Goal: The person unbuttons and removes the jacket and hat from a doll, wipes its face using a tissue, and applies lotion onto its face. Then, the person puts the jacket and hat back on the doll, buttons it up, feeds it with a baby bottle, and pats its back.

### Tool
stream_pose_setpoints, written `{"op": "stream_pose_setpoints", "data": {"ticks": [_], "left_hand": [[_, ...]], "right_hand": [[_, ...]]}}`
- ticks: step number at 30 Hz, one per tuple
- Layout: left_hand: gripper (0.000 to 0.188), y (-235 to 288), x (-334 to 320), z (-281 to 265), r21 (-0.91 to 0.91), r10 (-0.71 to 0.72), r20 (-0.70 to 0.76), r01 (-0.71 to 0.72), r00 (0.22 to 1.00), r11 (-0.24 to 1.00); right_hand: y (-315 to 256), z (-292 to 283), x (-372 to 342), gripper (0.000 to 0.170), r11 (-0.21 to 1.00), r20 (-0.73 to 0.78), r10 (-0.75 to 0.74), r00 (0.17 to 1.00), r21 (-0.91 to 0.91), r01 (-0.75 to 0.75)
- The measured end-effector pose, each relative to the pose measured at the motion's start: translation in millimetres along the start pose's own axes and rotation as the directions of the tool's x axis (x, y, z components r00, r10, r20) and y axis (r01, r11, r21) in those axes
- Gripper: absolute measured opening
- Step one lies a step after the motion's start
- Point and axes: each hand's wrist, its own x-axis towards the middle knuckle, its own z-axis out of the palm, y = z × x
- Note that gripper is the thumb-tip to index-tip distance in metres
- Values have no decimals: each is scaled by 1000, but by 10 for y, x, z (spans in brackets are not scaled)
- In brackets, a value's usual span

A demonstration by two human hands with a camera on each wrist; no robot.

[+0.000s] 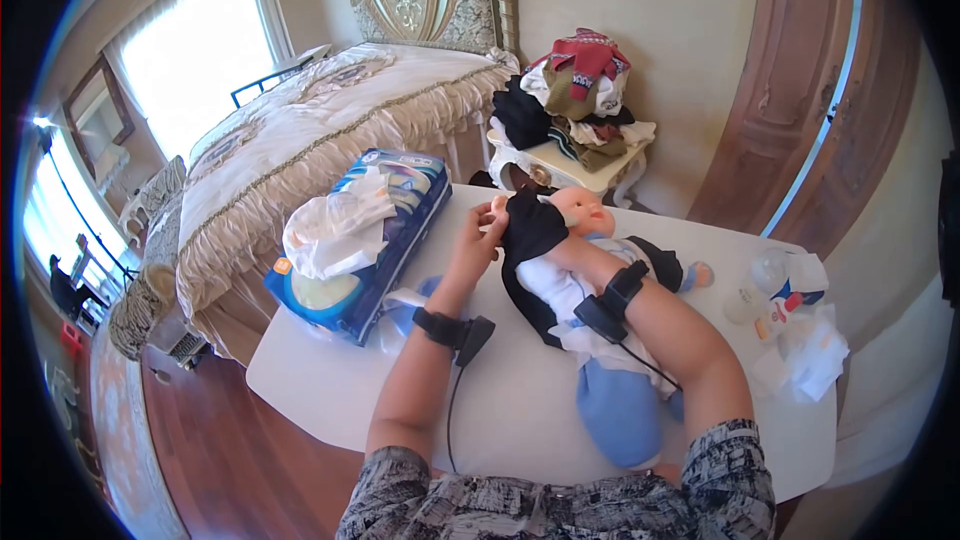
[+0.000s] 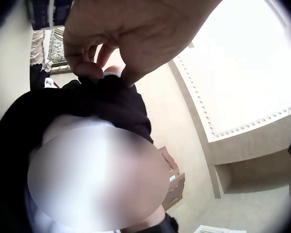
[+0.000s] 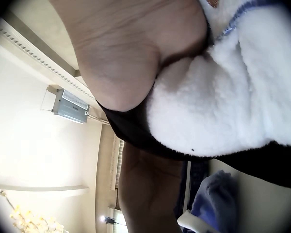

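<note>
A doll (image 1: 583,210) in a white fleecy top (image 1: 550,285) lies face up on the white table (image 1: 480,410), a black garment (image 1: 533,227) partly around it. My left hand (image 1: 484,230) pinches the garment's edge between thumb and fingers; in the left wrist view the left hand (image 2: 131,34) grips the black cloth (image 2: 102,99) beside a small pinkish tip. My right forearm crosses over the doll, and the right hand's fingers are hidden by the black cloth. In the right wrist view the heel of the right hand (image 3: 121,63) lies against white fleece (image 3: 208,111).
At the left of the table stands a blue diaper pack (image 1: 405,230) with white diapers (image 1: 340,225) on top. Bottles (image 1: 770,270) and crumpled white wipes (image 1: 815,355) are at the right. Behind are a bed (image 1: 290,130) and a stool piled with clothes (image 1: 580,90).
</note>
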Motion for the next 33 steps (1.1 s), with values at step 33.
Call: {"op": "stream_pose_setpoints", "data": {"ticks": [33], "left_hand": [[33, 151, 12, 135, 251, 397, -87, -366, 914, 896]], "right_hand": [[-465, -1123, 47, 9, 899, 161, -254, 954, -324, 294]]}}
